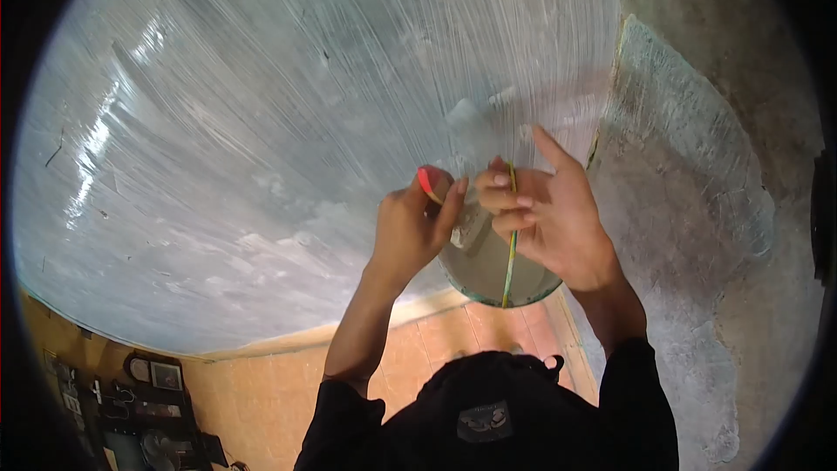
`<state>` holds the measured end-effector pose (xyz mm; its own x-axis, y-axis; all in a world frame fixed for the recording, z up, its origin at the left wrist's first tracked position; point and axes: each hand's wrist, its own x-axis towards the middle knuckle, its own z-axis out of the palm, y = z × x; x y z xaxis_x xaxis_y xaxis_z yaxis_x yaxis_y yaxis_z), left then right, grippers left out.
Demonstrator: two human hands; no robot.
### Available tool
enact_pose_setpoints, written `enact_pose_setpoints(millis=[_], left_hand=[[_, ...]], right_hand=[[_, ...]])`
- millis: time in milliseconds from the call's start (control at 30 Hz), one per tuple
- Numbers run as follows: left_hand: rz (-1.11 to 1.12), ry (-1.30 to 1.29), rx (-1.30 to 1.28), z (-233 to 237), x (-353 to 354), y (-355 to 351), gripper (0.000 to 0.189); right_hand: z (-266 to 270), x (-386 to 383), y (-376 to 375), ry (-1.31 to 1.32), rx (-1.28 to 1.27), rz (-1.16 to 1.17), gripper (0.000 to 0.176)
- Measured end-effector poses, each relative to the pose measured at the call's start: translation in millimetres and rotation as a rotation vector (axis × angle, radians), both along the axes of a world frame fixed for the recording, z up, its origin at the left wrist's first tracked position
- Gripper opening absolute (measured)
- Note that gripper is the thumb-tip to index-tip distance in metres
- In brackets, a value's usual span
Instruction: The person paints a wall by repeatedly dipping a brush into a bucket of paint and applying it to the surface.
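Observation:
My left hand (405, 231) is closed around a tool with a red handle end (425, 183); a pale, paste-covered part (469, 228) shows beside its fingers. To its right, my right hand (558, 214) is open, palm up, with the thumb stretched out and the fingers loosely bent. A thin green-and-yellow strip (510, 270) runs from the bucket rim up past these fingers; whether they touch it is unclear. Below both hands is a round bucket (472, 295) with a green rim and grey contents.
A wall (288, 105) with streaky whitish coating fills the upper left. Another wall (732, 131), partly coated, stands at the right beyond a corner edge. Orange floor tiles (288, 392) lie below. Dark shelving (144, 414) with assorted items is at the lower left.

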<state>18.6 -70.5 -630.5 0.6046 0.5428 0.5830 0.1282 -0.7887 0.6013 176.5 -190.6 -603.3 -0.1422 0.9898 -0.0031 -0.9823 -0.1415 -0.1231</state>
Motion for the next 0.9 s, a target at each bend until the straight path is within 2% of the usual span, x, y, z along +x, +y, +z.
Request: enact_pose_setpoints(millis=[133,233,300,467,567,600,700,767,800,867,900], left_hand=[[-0.097,0.107,0.130,11.1,-11.6,3.0,0.011],[-0.170,0.118,0.117,37.2,-14.9,-8.8,0.013],[-0.181,0.124,0.116,49.9,-18.0,-14.3,0.014],[-0.185,0.093,0.182,102.2,-24.2,-9.7,0.015],[-0.195,-0.041,0.386,161.7,-12.7,2.4,0.013],[-0.135,-0.014,0.474,189.9,-7.3,1.2,0.013],[0.020,-0.033,0.809,292.2,21.8,-1.2,0.013],[-0.077,-0.139,1.123,370.9,46.6,2.4,0.012],[0.130,-0.065,1.116,404.6,56.2,-13.9,0.020],[0.159,-0.103,1.281,471.3,78.9,-9.5,0.036],[0.121,-0.092,1.266,494.8,91.4,-11.5,0.041]], right_hand=[[-7.1,9.5,-5.2,0.028,0.000,-0.026,0.058],[-15.8,21.8,-7.1,0.054,0.089,-0.045,0.057],[-13.8,26.6,-11.4,0.066,-0.080,-0.124,0.054],[-29.2,37.5,-11.3,0.048,-0.044,-0.161,0.053],[-42.7,42.6,-11.1,-0.007,-0.032,-0.185,0.052],[-46.1,42.1,-15.7,-0.031,-0.030,-0.198,0.052],[-63.7,49.8,-29.7,-0.008,-0.126,-0.212,0.052],[-76.2,54.2,-34.8,-0.020,-0.164,-0.206,0.051],[-78.7,52.2,-37.0,-0.027,-0.156,-0.201,0.051],[-81.9,46.5,-36.6,-0.111,-0.280,-0.314,0.052],[-87.2,47.4,-36.3,-0.100,-0.308,-0.287,0.054]])
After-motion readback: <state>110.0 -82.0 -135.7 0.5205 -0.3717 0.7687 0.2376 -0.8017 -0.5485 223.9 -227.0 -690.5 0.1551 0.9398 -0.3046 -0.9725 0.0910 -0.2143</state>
